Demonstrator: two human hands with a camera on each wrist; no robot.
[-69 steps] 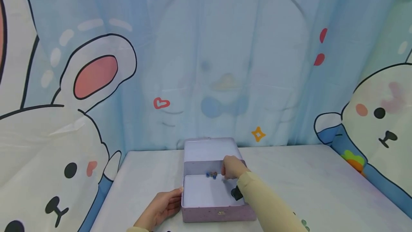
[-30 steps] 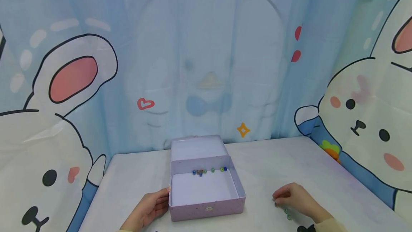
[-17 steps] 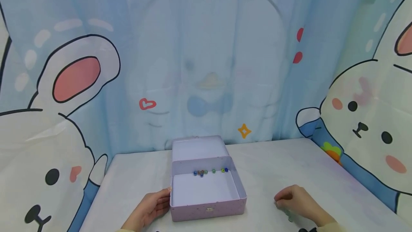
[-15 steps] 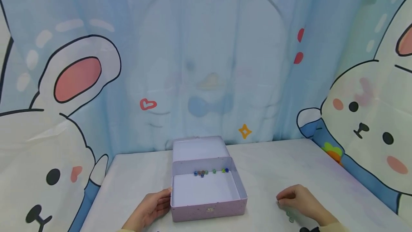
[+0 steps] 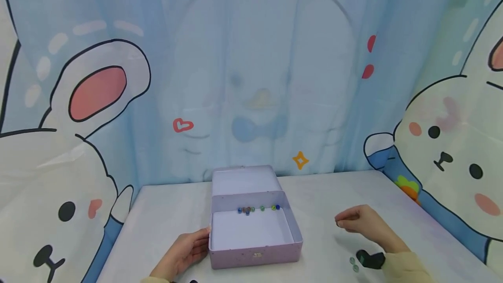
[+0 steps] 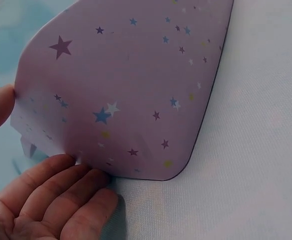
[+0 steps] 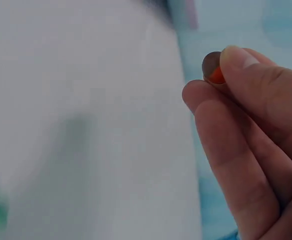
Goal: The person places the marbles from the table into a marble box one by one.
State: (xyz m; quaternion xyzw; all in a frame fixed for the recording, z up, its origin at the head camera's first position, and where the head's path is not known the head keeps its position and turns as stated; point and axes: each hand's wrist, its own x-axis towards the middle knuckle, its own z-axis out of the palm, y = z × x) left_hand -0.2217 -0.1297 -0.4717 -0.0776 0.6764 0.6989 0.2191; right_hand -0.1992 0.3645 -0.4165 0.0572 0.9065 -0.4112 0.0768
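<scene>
A lilac metal box [image 5: 255, 254] stands on the table with its lid [image 5: 245, 180] folded back. My left hand [image 5: 184, 250] rests against its left side, thumb at the edge and relaxed fingers along the wall; in the left wrist view the star-printed wall [image 6: 131, 100] shows beside the fingers [image 6: 61, 185]. Several coloured marbles [image 5: 246, 209] lie along the back inside the box. Right of the box my right hand [image 5: 367, 226] is raised above the table. It pinches a dark marble with an orange streak [image 7: 214, 67] between thumb and fingers.
Two green marbles [image 5: 353, 264] lie on the white tablecloth [image 5: 322, 257] below the right hand. A black wrist camera [image 5: 370, 260] sits at the right cuff. A blue curtain [image 5: 255, 77] with cartoon rabbits hangs behind the table.
My right hand left the box for the marbles on the right, and has now risen from the table pinching one. The left hand stays at the box's side.
</scene>
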